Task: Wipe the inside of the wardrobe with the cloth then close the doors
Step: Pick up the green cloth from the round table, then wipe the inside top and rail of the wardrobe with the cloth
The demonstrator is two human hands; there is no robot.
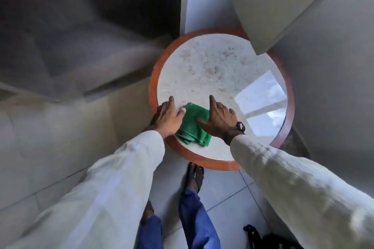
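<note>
A folded green cloth (193, 125) lies on the near part of a round table (222, 70) with a pale stone top and a red-brown rim. My left hand (169, 116) rests flat at the cloth's left edge, thumb touching the fabric. My right hand (219, 116), with a dark watch on the wrist, lies flat on the cloth's right side, fingers spread. Neither hand is closed around the cloth. A dark open recess (91, 6) at upper left looks like the wardrobe's inside; a pale panel (283, 6) at upper right may be its door.
The table stands between pale walls or panels on both sides. My feet in dark sandals (195, 176) stand on pale floor tiles just in front of the table. A dark object (263, 238) lies on the floor at lower right.
</note>
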